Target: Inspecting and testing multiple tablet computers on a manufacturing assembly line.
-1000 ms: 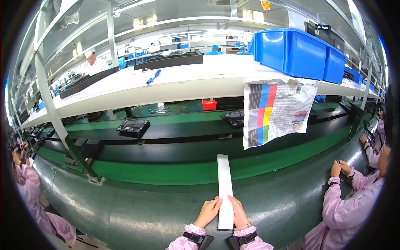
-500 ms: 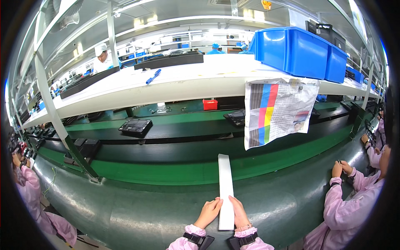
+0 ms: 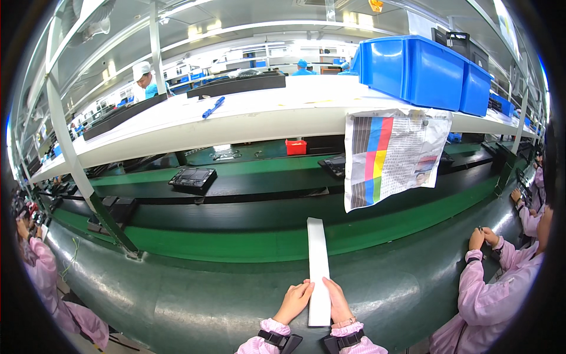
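One green worktop (image 3: pixel 200 295) spreads beneath and around the grip; one white shelf (image 3: pixel 265 124) runs across, beyond and above it; two large blue bins (image 3: pixel 413 74) stand on that shelf to the right of the grip, their insides hidden; two long black trays (image 3: pixel 239 85) lie on the shelf to the left, clear crumpled material showing over the rim of the nearer-to-centre one; one printed sheet (image 3: pixel 398 159) hangs from the shelf edge, beyond and right; one long white strip (image 3: pixel 318 259) lies between the two hands, its far end pointing away from them; the left hand (image 3: pixel 296 301) and right hand (image 3: pixel 338 301) pinch its sides near the lower end; one red bin (image 3: pixel 296 147) sits farther beyond, its contents too small to tell; one blue pen (image 3: pixel 213 107) lies on the shelf, up and left.
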A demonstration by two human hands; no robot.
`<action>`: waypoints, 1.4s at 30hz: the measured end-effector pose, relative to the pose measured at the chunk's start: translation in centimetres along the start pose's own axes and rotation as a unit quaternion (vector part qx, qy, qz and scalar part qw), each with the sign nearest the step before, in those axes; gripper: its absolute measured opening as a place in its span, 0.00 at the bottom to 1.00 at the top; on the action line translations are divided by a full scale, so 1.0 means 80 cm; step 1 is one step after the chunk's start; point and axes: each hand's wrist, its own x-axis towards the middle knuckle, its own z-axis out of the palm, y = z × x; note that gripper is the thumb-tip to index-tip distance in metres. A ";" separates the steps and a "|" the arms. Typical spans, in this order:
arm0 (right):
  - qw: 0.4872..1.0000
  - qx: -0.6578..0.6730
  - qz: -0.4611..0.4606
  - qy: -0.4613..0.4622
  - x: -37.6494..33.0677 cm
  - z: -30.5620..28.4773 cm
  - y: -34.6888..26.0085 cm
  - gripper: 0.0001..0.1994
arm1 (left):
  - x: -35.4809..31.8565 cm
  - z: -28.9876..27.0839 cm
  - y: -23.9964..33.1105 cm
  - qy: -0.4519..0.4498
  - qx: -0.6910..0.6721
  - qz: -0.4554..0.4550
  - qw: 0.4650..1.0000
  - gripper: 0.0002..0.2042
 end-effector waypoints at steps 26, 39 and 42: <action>1.000 0.001 0.001 -0.003 0.000 0.001 -0.001 0.17 | 0.000 -0.001 0.002 0.035 -0.015 0.029 0.999 0.16; 1.000 -0.022 -0.009 0.000 0.000 0.001 0.000 0.18 | -0.002 0.001 0.001 0.019 -0.011 0.001 1.000 0.16; 1.000 -0.021 -0.009 -0.004 0.001 -0.001 0.001 0.19 | -0.001 0.002 -0.001 0.025 -0.003 0.021 0.999 0.15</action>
